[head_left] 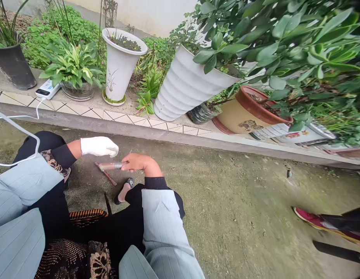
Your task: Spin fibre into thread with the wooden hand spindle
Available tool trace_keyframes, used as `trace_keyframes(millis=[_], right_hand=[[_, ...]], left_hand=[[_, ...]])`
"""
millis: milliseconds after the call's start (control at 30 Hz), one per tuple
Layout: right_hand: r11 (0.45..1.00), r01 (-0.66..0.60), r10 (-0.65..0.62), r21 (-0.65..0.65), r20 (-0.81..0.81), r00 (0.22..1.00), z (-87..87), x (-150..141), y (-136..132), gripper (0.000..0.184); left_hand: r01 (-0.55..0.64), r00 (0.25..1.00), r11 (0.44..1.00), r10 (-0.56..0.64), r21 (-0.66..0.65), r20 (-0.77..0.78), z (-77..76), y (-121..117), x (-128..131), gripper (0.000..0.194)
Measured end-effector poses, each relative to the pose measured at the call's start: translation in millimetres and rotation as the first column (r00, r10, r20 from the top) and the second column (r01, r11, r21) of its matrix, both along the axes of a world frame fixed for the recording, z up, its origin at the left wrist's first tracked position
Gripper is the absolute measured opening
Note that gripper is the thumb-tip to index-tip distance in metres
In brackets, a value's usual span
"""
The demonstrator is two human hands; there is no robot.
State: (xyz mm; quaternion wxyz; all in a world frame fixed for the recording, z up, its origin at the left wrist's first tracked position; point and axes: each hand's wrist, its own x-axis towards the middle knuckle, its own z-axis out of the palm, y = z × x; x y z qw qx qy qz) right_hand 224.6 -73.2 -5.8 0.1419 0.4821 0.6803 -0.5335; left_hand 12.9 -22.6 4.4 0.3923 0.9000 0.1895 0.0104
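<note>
My left hand (99, 146) wears a white glove and its fingers are closed in a pinch just above the end of a short brownish stick-like tool (109, 166). My bare right hand (137, 162) grips that tool at its right end, fingers wrapped round it. Both hands hover low over the concrete ground, between my knees. A thin reddish stick (106, 174) lies on the ground just below the hands. I cannot make out what the gloved fingers pinch.
A tiled ledge (122, 116) carries a tall white vase pot (121, 64), a ribbed white pot (186, 85), a brown pot (246, 112), a black pot (12, 64) and a white power bank (47, 89) with cable. Another person's red shoe (309, 219) is at right.
</note>
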Motion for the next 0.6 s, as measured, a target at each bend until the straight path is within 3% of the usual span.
trace_keyframes(millis=[67, 200, 267, 300, 333, 400, 433, 467, 533, 567, 600], right_hand=[[0.995, -0.055, 0.042, -0.084, -0.152, 0.988, 1.9, -1.0, -3.9, 0.015], [0.994, -0.027, -0.006, -0.107, -0.299, 0.954, 11.3, 4.5, -7.1, 0.021], [0.994, 0.090, -0.106, -0.059, -0.405, 0.908, 17.7, 10.8, -7.2, 0.025], [0.976, 0.216, -0.197, -0.016, -0.485, 0.852, 20.4, 14.4, -6.6, 0.028], [0.926, 0.376, -0.295, 0.025, -0.571, 0.766, 22.1, 17.9, -5.4, 0.030], [0.746, 0.663, -0.447, 0.070, -0.684, 0.576, 21.8, 23.4, -0.9, 0.031], [0.652, 0.752, -0.503, 0.097, -0.687, 0.525, 19.6, 25.1, 2.1, 0.031], [0.579, 0.801, -0.555, 0.151, -0.647, 0.523, 16.4, 25.8, 5.5, 0.029], [0.524, 0.778, -0.638, 0.345, -0.446, 0.628, 8.0, 25.1, 11.6, 0.023], [0.540, 0.710, -0.653, 0.452, -0.308, 0.692, 3.8, 23.9, 13.6, 0.020], [0.589, 0.611, -0.635, 0.528, -0.166, 0.755, 0.0, 22.4, 14.8, 0.017]], left_hand=[[-0.010, 1.000, 0.999, 0.010, -0.036, 0.005, 0.7, 1.9, -1.5, 0.022], [-0.081, 0.996, 0.988, 0.086, -0.133, 0.034, -4.3, 4.5, -2.3, 0.025], [-0.135, 0.986, 0.970, 0.153, -0.204, 0.072, -8.7, 5.3, -1.4, 0.027], [-0.159, 0.978, 0.956, 0.187, -0.247, 0.092, -10.9, 5.3, -0.5, 0.029], [-0.175, 0.971, 0.941, 0.214, -0.290, 0.107, -12.8, 4.8, 0.5, 0.032], [-0.174, 0.966, 0.917, 0.229, -0.359, 0.117, -15.8, 2.6, 3.2, 0.035], [-0.155, 0.971, 0.915, 0.210, -0.372, 0.113, -16.8, 0.9, 4.5, 0.036], [-0.124, 0.979, 0.922, 0.174, -0.367, 0.105, -17.4, -0.8, 5.8, 0.034], [-0.056, 0.991, 0.948, 0.091, -0.312, 0.100, -17.8, -3.5, 7.4, 0.030], [-0.025, 0.993, 0.962, 0.055, -0.273, 0.103, -17.6, -4.0, 7.4, 0.029], [-0.006, 0.994, 0.973, 0.032, -0.232, 0.107, -16.9, -3.8, 6.9, 0.028]])
